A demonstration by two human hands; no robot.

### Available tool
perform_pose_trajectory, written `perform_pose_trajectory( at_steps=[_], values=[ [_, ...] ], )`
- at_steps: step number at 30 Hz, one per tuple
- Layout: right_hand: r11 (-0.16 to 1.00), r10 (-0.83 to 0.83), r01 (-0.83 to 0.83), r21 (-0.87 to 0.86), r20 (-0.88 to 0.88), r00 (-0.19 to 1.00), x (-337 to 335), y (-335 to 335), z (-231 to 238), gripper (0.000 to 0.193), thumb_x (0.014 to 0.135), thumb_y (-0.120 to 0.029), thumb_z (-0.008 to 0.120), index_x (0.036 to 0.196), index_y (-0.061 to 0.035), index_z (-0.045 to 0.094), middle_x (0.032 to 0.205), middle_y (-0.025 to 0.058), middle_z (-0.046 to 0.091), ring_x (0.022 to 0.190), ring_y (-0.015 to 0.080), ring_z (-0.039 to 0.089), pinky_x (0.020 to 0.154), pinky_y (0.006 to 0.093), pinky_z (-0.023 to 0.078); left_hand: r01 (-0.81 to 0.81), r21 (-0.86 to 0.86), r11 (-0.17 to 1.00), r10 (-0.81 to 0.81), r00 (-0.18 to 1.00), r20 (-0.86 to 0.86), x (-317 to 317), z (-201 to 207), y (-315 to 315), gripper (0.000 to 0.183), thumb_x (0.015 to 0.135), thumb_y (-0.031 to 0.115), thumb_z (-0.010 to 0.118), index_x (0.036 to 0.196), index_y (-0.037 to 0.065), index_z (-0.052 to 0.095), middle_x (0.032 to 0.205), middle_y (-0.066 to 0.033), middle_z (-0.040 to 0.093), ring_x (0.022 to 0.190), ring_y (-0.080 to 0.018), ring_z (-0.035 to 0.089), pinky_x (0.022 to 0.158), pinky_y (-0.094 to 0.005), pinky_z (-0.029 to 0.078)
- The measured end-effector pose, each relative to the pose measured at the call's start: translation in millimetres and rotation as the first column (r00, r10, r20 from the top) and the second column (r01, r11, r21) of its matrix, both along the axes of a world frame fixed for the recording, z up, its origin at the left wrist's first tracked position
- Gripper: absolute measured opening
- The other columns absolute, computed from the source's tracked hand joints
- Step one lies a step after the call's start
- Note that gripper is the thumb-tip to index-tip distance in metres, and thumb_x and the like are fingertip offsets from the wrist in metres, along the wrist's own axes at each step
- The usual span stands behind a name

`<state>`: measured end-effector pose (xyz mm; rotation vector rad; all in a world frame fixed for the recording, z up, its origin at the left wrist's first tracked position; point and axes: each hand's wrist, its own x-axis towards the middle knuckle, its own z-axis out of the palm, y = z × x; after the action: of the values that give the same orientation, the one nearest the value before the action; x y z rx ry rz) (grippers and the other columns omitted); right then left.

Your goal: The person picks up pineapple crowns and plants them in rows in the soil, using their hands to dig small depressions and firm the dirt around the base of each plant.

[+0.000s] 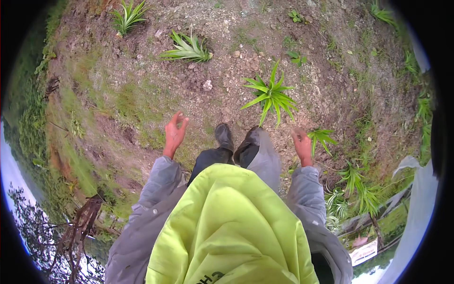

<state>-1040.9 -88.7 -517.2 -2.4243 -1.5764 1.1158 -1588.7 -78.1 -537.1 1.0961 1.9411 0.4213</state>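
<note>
Both my arms, in grey sleeves, hang over bare soil. My left hand (175,135) is out to the left of my boots, its thumb and fingers loosely curved and apart, with nothing seen in them. Out to the right, my right hand (303,147) has bent fingers with a gap between them, and I see nothing in it. Right beside it is a small spiky-leaved plant (322,137), like a pineapple plant; whether they touch is unclear. Ahead of my right boot stands a larger pineapple-like plant (270,96), upright with spread leaves. Another such plant (190,49) lies on its side farther ahead.
A further spiky plant (126,18) is at the far left. Pale stones (207,85) dot the soil. More plants (355,182) grow at the right, near white sheeting (418,208). A brown branching trunk (80,227) is behind at left. My dark boots (224,136) stand on the soil.
</note>
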Motion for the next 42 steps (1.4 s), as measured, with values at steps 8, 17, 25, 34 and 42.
perform_pose_trajectory(
  at_steps=[8, 17, 25, 34, 42],
  values=[
    [0.965, -0.174, 0.166, -0.203, -0.021, 0.985, -75.2, -91.5, 9.4, 0.051, 0.096, -0.042, 0.068, 0.121, 0.0020, 0.072, 0.121, 0.0227, 0.072, 0.112, 0.0360, 0.070, 0.099, 0.0427, 0.053, -0.016, -0.026, 1.000, 0.016, 1.000, -0.009, -97.4, 37.8, 57.6, 0.059, 0.094, 0.036, 0.073, 0.139, 0.000, 0.059, 0.112, -0.0212, 0.075, 0.107, -0.0292, 0.073, 0.094, -0.0413, 0.055],
    [0.912, -0.365, 0.339, -0.231, -0.081, 0.928, -212.3, -16.8, 15.0, 0.052, 0.097, -0.040, 0.068, 0.123, 0.0047, 0.070, 0.120, 0.0242, 0.072, 0.113, 0.0325, 0.069, 0.099, 0.0391, 0.054, 0.014, 0.000, 1.000, -0.014, 0.999, 0.049, -207.0, 40.3, 174.9, 0.055, 0.096, 0.033, 0.072, 0.138, -0.001, 0.060, 0.113, -0.0202, 0.074, 0.105, -0.0272, 0.072, 0.095, -0.0376, 0.055],
    [0.916, -0.400, 0.400, -0.023, -0.119, 0.909, -331.9, 58.7, 27.4, 0.050, 0.097, -0.045, 0.068, 0.122, -0.0020, 0.071, 0.118, 0.0226, 0.072, 0.103, 0.0344, 0.072, 0.092, 0.0425, 0.056, 0.173, 0.035, 0.984, -0.176, 0.971, 0.164, -288.0, 4.2, 241.9, 0.054, 0.098, 0.030, 0.070, 0.139, -0.003, 0.058, 0.118, -0.0215, 0.073, 0.108, -0.0258, 0.071, 0.097, -0.0374, 0.055],
    [0.861, -0.495, 0.508, 0.007, -0.215, 0.842, -454.3, 64.0, -25.1, 0.052, 0.096, -0.047, 0.068, 0.125, -0.0033, 0.069, 0.121, 0.0209, 0.071, 0.105, 0.0357, 0.071, 0.092, 0.0442, 0.056, 0.366, -0.003, 0.931, -0.359, 0.916, 0.179, -339.5, -27.9, 287.1, 0.054, 0.099, 0.030, 0.070, 0.140, -0.002, 0.057, 0.119, -0.0213, 0.072, 0.110, -0.0260, 0.070, 0.097, -0.0378, 0.055],
    [0.917, -0.384, 0.395, 0.059, -0.146, 0.912, -466.1, 89.0, -155.3, 0.065, 0.090, -0.052, 0.074, 0.132, -0.0034, 0.065, 0.128, 0.0231, 0.066, 0.114, 0.0392, 0.066, 0.101, 0.0469, 0.052, 0.497, 0.057, 0.866, -0.499, 0.852, 0.156, -320.2, -100.0, 308.8, 0.054, 0.098, 0.031, 0.071, 0.142, 0.003, 0.058, 0.120, -0.0202, 0.072, 0.111, -0.0262, 0.070, 0.097, -0.0388, 0.054]
  ],
)
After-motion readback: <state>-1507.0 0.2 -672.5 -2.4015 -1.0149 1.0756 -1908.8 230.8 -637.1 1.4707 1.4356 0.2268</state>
